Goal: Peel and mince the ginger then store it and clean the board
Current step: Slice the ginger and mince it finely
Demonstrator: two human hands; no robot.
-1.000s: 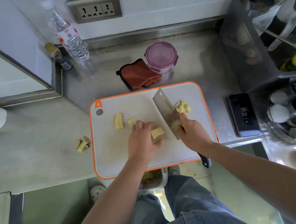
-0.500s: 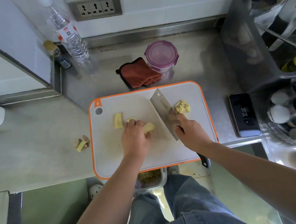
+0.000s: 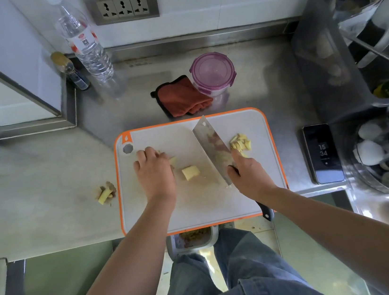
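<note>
Peeling looks done, slicing partway: ginger slices (image 3: 240, 142) lie just beyond the right grip (image 3: 249, 177) clasping the cleaver (image 3: 213, 149); left grip (image 3: 155, 174) curls around a ginger piece (image 3: 172, 160). Mincing, storing, cleaning remain.

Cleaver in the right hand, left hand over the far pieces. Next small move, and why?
Probably the left hand should drag its ginger pieces beside the loose chunk by the cleaver, which the right hand grips: they lie far from the blade.
</note>
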